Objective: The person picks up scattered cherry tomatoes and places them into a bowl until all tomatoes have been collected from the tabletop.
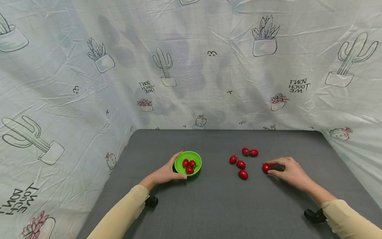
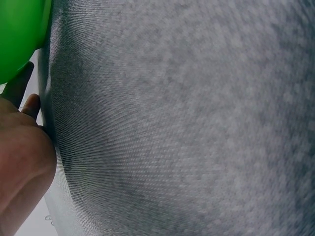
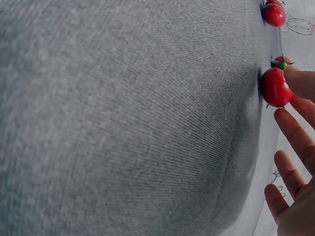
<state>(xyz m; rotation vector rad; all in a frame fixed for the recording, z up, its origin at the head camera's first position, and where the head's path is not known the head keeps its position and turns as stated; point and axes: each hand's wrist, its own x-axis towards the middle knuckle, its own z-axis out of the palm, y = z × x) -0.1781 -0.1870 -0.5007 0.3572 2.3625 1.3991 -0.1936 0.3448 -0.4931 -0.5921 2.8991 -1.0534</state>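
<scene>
My left hand [image 1: 164, 173] holds a green bowl [image 1: 191, 155] from its left side, with the thumb along the near edge and the fingers around the far side. Three red cherry tomatoes [image 1: 189, 170] lie in the bowl. On the right, thumb and index finger of my right hand [image 1: 290, 172] pinch a cherry tomato [image 1: 266, 168] at the table surface. The right wrist view shows this tomato [image 3: 275, 88] close up, while the other fingers are spread apart. Only part of the bowl [image 2: 19, 34] appears in the left wrist view.
Several loose cherry tomatoes [image 1: 241, 164] lie on the dark grey table [image 1: 215, 205] between the bowl and my right hand. A white curtain [image 1: 191, 66] printed with cacti hangs behind the table and at its sides.
</scene>
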